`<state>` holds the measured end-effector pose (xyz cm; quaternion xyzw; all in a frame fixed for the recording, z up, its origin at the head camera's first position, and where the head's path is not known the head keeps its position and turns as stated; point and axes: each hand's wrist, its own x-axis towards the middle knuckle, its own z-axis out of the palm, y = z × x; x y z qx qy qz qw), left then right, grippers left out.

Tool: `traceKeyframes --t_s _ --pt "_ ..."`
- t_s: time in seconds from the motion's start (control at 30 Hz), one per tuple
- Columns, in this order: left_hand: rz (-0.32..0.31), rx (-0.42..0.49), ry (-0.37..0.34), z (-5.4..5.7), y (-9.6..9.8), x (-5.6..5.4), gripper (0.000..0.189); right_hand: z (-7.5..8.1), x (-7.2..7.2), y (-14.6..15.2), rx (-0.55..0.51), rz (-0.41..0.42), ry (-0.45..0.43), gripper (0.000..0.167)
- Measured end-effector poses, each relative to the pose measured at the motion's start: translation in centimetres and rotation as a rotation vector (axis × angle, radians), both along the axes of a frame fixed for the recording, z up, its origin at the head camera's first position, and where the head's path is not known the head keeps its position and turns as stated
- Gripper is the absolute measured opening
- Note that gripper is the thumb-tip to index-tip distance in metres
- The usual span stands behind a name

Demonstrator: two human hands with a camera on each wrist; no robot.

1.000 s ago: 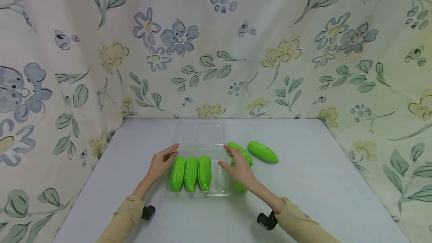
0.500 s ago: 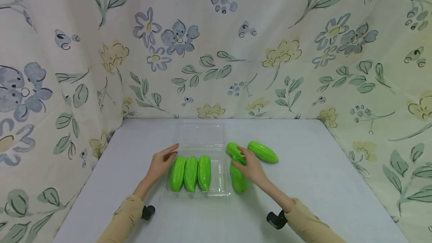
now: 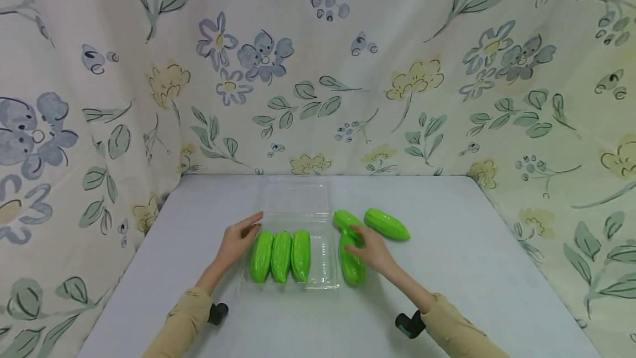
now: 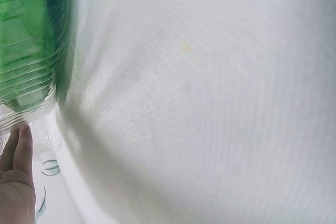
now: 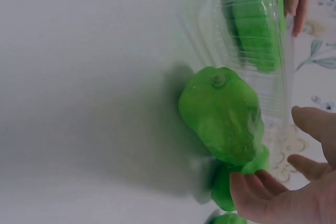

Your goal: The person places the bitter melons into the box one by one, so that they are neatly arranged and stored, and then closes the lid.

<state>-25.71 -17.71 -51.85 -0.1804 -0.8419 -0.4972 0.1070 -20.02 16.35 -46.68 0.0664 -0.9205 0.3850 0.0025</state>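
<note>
- Lying beside the left edge of the clear container [image 3: 324,261] in the head view, the left hand [image 3: 237,242] has a relaxed, spread grip; three green fruits [image 3: 281,257] sit side by side inside.
- Also there, the right hand [image 3: 375,250] is over two of three loose fruits [image 3: 353,266] on the surface [image 3: 472,269], right of the container.
- Left wrist view: fingertips at the ribbed container's corner.
- Right wrist view: thumb and fingers spread apart near the loose fruits; contact I cannot tell.
</note>
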Motion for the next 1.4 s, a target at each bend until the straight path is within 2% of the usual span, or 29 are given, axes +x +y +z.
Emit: traceKeyframes --t_s 0.57,1.1,1.4 --pt "-0.008 0.009 -0.011 -0.1 0.1 0.1 0.037 -1.4 0.4 0.1 0.001 0.031 -0.085 0.049" --pt "-0.002 0.007 -0.019 -0.2 0.1 0.0 0.037 -2.1 0.3 0.5 -0.059 0.016 -0.167 0.053" --pt "-0.005 0.01 -0.016 -0.2 0.1 0.0 0.037 -2.6 0.2 0.6 -0.105 -0.001 -0.176 0.052"
